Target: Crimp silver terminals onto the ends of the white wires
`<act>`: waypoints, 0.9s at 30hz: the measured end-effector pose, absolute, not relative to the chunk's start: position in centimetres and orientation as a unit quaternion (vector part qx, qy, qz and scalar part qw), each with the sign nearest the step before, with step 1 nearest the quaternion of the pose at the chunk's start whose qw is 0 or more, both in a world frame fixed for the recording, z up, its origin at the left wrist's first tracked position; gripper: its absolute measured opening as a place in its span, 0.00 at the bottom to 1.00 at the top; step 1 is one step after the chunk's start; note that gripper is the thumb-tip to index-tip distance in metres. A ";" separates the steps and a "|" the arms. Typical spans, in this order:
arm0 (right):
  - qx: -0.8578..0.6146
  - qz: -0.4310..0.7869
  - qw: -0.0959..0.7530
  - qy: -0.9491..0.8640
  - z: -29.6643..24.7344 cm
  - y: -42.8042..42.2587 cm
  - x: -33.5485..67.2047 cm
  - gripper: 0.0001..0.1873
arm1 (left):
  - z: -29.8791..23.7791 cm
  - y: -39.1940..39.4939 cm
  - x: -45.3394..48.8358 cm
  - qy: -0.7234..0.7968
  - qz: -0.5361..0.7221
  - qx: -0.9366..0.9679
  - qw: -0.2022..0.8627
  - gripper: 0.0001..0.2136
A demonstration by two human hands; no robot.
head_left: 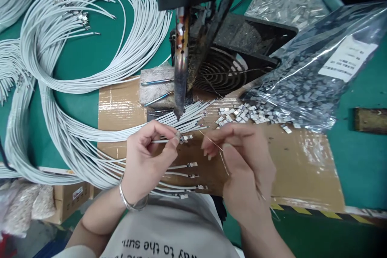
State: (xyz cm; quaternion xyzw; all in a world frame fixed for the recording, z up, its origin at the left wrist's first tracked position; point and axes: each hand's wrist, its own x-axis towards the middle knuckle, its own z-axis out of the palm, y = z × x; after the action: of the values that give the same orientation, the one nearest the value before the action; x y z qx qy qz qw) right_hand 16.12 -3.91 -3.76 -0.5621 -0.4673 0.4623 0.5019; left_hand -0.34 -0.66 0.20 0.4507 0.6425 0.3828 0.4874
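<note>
Silvery translucent plastic forms the connector bag [302, 84] on the right, which holds many small metal connectors and bears a white printed label [347, 58]. Beyond it, at the far right, a clear bag [284, 6] is filled with similar pale pieces. Loose connectors [248, 113] lie in a pile at the connector bag's left end, on the brown cardboard sheet [302, 169]. At the near left, below the bench, a labelled cardboard box [68, 201] stands beside clear bags [42, 203] of small beige pieces; the box's contents cannot be seen.

The left hand [148, 161] has thumb and forefinger pinched together on a metal terminal [184, 138] at the end of a white wire, just below the soldering iron [181, 56] and its downward-pointing tip. The right hand [248, 165], slightly blurred, has its thumb and fingers closed on a thin solder wire [211, 141], whose free end points toward the terminal but stays apart from it. More terminal-tipped white wires [178, 175] lie nearer the person. Behind the iron stands a black fan [223, 68]; bundled white cables [72, 84] curve across the green bench at the left.
</note>
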 end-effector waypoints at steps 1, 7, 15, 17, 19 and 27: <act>-0.566 0.451 0.496 -0.480 -3.7 -3.8 16.2 0.09 | 0.2 -0.5 -0.4 0.644 0.385 0.447 0.487 0.06; -0.537 0.420 0.483 -0.550 -2.9 -2.6 16.0 0.10 | 0.3 0.3 -0.5 0.645 0.400 0.438 0.481 0.06; -0.527 0.448 0.523 -0.499 -2.5 -2.2 14.8 0.12 | 0.5 0.9 -0.4 0.645 0.407 0.426 0.486 0.06; -0.528 0.451 0.526 -0.491 -2.5 -2.2 14.7 0.12 | 0.5 1.0 -0.4 0.644 0.410 0.423 0.488 0.06; -0.530 0.451 0.529 -0.486 -2.5 -2.2 14.8 0.12 | 0.6 1.1 -0.4 0.645 0.411 0.424 0.486 0.06; -0.556 0.436 0.547 -0.450 -1.7 -1.7 14.1 0.11 | 0.8 1.3 -0.3 0.638 0.426 0.422 0.483 0.06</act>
State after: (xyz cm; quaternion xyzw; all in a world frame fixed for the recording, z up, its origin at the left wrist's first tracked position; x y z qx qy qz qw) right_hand 14.13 -1.69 -1.74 -0.5558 -0.4498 0.4360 0.5465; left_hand -0.27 1.31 0.78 0.4219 0.6382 0.4261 0.4828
